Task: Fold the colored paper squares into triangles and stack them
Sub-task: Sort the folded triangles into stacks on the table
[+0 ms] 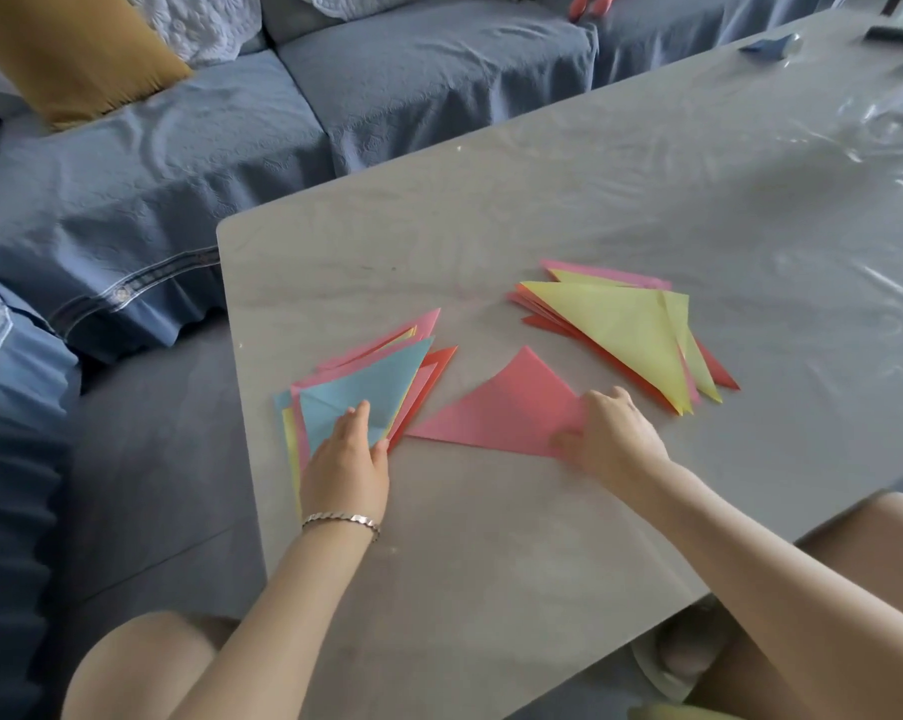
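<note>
Left grip: the left grip lies open, fingers straight and flat on the top blue sheet of the left pile, with the thumb at the pile's near right edge.
Right grip: the right grip has its fingers bent over the right corner of the pink triangle and its thumb on the paper by the lower edge. I cannot tell whether it pinches or only presses.
Wrist: a silver bracelet sits on the left one.
Edges: the left pile sits close to the left edge of the desk. The pink triangle lies between the two piles, just beside the left one and apart from the right pile.
Open room: there is bare desk in front of the hands and a broad stretch beyond the piles.
Paper: the pink triangle is folded, its upper point a little lifted. The left pile fans out in blue, pink, yellow and red. The right pile holds triangles with yellow on top, pink and red beneath.
Around: a blue sofa with a mustard cushion stands beside the desk.
</note>
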Available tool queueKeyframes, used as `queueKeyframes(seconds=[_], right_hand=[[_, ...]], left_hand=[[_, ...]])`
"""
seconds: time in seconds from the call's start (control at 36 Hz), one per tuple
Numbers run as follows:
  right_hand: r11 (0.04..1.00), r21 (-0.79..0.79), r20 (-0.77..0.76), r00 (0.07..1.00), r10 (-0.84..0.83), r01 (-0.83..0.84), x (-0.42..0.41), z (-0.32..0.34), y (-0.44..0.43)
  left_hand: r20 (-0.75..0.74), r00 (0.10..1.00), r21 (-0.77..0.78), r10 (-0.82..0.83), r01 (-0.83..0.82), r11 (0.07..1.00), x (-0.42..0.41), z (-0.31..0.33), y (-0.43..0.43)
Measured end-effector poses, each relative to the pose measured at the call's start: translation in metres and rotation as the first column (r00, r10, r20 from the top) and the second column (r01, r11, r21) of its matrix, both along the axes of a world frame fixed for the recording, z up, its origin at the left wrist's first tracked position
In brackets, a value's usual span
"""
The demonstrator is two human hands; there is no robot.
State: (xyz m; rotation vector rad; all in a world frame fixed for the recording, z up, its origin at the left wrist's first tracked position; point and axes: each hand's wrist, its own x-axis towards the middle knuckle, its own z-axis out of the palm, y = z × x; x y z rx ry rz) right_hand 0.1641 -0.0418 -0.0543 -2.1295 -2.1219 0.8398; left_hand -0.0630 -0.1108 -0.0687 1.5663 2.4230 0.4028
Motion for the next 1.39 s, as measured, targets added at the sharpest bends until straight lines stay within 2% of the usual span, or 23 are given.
queueKeyframes(seconds=[0.08, 0.17, 0.33, 0.44, 0.56, 0.72, 0.83, 0.89, 0.97, 1.03, 1.08, 1.17, 1.22, 1.31, 1.39], right_hand=[[0.990, 0.132, -0.217, 0.976, -0.021, 0.051, 0.013, -0.007, -0.007], [0.958, 0.196, -0.486, 0.869, -0.089, 0.208, 0.027, -0.007, -0.007], [0.825, 0.248, -0.665, 0.708, -0.236, 0.508, 0.047, 0.007, 0.025], [0.796, 0.207, -0.621, 0.705, -0.342, 0.568, 0.057, 0.014, 0.048], [0.843, 0.251, -0.400, 0.844, -0.357, 0.475, 0.059, 0.018, 0.046], [0.921, 0.313, -0.306, 0.943, -0.134, 0.233, 0.050, 0.008, 0.017], [0.939, 0.337, -0.287, 0.958, 0.027, 0.074, 0.040, 0.001, 0.001], [0.931, 0.364, -0.286, 0.954, 0.087, 0.025, 0.037, -0.001, -0.005], [0.910, 0.414, -0.294, 0.946, 0.138, -0.004, 0.035, 0.000, -0.009], [0.882, 0.472, -0.310, 0.937, 0.160, 0.006, 0.034, 0.004, -0.011], [0.837, 0.546, -0.330, 0.928, 0.172, 0.039, 0.031, 0.007, -0.012], [0.772, 0.632, -0.330, 0.924, 0.194, 0.064, 0.028, 0.012, -0.015], [0.715, 0.699, -0.262, 0.935, 0.239, 0.012, 0.028, 0.010, -0.018], [0.694, 0.719, -0.202, 0.944, 0.259, -0.037, 0.029, 0.001, -0.023], [0.704, 0.704, -0.167, 0.942, 0.292, -0.094, 0.027, -0.006, -0.033]], left_hand=[[-0.027, 1.000, -0.016, 0.015, -0.015, 1.000, 0.001, 0.001, -0.002], [-0.071, 0.997, -0.036, 0.004, -0.007, 0.999, -0.001, 0.002, -0.003], [-0.102, 0.993, -0.067, -0.057, 0.050, 0.997, -0.004, 0.006, -0.005], [-0.029, 0.995, -0.021, -0.099, 0.098, 0.995, -0.008, 0.001, -0.008], [-0.005, 0.996, 0.011, -0.085, 0.085, 0.996, -0.007, -0.004, -0.012], [0.008, 0.996, 0.090, -0.085, 0.084, 0.992, -0.001, -0.003, -0.016], [-0.024, 0.998, 0.073, -0.064, 0.065, 0.995, 0.000, 0.001, -0.018], [-0.050, 0.997, 0.137, -0.054, 0.060, 0.989, -0.001, 0.004, -0.019], [-0.189, 0.975, 0.328, -0.115, 0.173, 0.929, -0.003, 0.006, -0.019], [-0.284, 0.940, 0.458, -0.187, 0.305, 0.835, 0.003, 0.009, -0.017], [-0.355, 0.890, 0.500, -0.286, 0.440, 0.746, 0.014, 0.012, -0.013], [-0.414, 0.777, 0.424, -0.475, 0.626, 0.654, 0.033, 0.007, -0.003], [-0.423, 0.711, 0.348, -0.562, 0.700, 0.624, 0.046, -0.002, 0.004], [-0.388, 0.667, 0.157, -0.636, 0.728, 0.667, 0.060, -0.013, 0.014], [-0.328, 0.690, 0.050, -0.645, 0.695, 0.717, 0.064, -0.018, 0.019]])
